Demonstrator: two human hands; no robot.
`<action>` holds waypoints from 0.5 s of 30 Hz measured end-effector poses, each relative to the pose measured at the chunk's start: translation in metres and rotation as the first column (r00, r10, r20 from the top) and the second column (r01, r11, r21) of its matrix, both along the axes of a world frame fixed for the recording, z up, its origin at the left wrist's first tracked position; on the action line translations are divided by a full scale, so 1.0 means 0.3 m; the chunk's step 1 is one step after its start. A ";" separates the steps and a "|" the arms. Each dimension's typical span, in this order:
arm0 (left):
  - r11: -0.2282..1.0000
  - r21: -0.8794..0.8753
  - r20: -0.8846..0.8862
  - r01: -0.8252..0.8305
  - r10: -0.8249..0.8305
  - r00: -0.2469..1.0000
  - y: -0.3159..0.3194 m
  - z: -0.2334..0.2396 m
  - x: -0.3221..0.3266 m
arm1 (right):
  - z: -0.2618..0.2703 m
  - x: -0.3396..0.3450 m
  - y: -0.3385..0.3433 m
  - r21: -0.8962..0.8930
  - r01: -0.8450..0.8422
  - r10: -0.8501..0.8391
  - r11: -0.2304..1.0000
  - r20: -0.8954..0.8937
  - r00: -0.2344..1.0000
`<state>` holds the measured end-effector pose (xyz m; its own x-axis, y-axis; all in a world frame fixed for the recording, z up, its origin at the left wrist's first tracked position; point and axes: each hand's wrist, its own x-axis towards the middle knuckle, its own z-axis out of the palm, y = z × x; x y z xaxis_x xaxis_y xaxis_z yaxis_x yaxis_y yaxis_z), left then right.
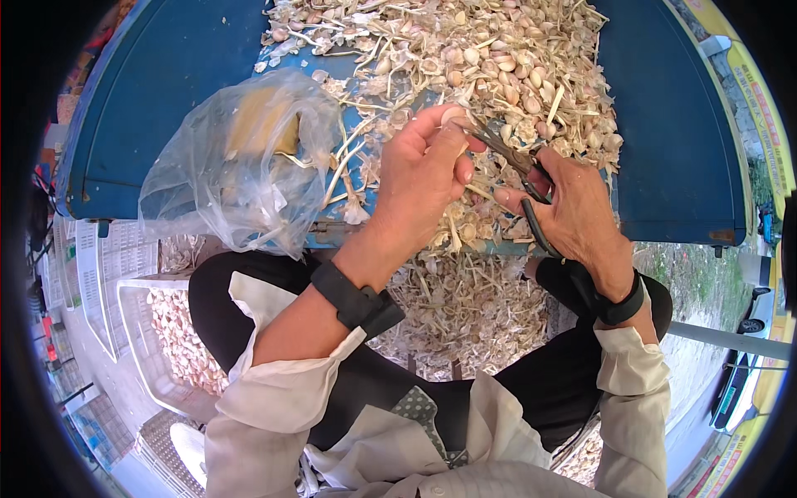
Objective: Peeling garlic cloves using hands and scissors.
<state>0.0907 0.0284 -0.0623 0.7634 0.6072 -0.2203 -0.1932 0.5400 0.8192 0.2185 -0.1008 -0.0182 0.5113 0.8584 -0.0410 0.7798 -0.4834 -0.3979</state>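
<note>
Between the thumb and fingers of my left hand (420, 165) is a garlic clove (454, 116), held above the blue table. My right hand (576, 211) grips a pair of scissors (507, 149) with dark handles. Their blades point left and reach the clove at my left fingertips; whether they touch it I cannot tell. Below and beyond both hands spreads a pile of garlic cloves (492, 68) mixed with papery skins and dry stalks. A clear plastic bag (243, 162) lies left of my left hand, with a yellowish block-like thing (264, 121) showing through it.
The blue tabletop (672, 124) ends just before my knees. Skins and stalks heap (467, 311) below its edge, between my legs. A white crate (131, 336) of garlic cloves stands at lower left. Parked cars (738, 373) show at far right.
</note>
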 end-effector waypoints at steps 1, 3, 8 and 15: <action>1.000 0.003 0.001 0.000 0.000 1.000 -0.006 0.003 -0.001 | -0.001 -0.014 0.002 -0.023 -0.003 0.004 1.000 0.059 0.998; 0.997 -0.054 0.070 -0.053 0.057 0.996 -0.018 0.001 0.004 | -0.012 -0.027 0.004 0.033 -0.020 0.018 0.999 0.061 0.998; 0.995 -0.097 0.172 -0.022 0.038 0.984 -0.005 0.004 0.002 | -0.029 -0.016 0.002 -0.021 0.061 -0.063 0.998 -0.459 0.886; 0.973 -0.215 0.305 0.078 -0.009 0.952 0.063 -0.007 -0.051 | -0.063 0.177 0.037 0.300 0.234 -0.112 0.925 -0.373 0.921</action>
